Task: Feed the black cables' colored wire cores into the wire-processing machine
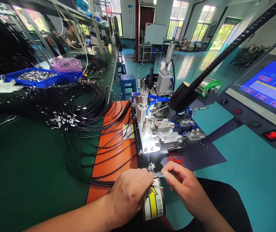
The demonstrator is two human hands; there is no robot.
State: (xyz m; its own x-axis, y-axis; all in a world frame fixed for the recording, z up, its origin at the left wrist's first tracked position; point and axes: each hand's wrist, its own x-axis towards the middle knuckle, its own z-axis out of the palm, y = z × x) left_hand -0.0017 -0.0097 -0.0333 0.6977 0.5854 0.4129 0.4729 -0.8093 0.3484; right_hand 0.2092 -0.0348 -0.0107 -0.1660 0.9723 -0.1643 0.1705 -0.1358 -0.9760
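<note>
My left hand (133, 190) is closed around black cables (101, 182) near their ends, in front of the machine. Thin colored wires (159, 188), some green, white and red, stick out past its thumb side. My right hand (181, 180) pinches the tip of a thin greenish wire (161, 176) between thumb and fingertips. Just below the wires is a rounded part with a yellow arrow label (153, 204). A small metal fixture (151, 166) at the machine's front edge stands right behind my hands. My left fingers hide most of the grip on the cables.
The bench machine (159, 141) has metal cylinders, blue air tubes and a black lamp arm (181, 96). Red-handled scissors (176, 158) lie beside it. A control screen (270, 85) stands right. Cable bundles (65, 119) and a blue tray (35, 84) are left. A person (71, 38) sits far back.
</note>
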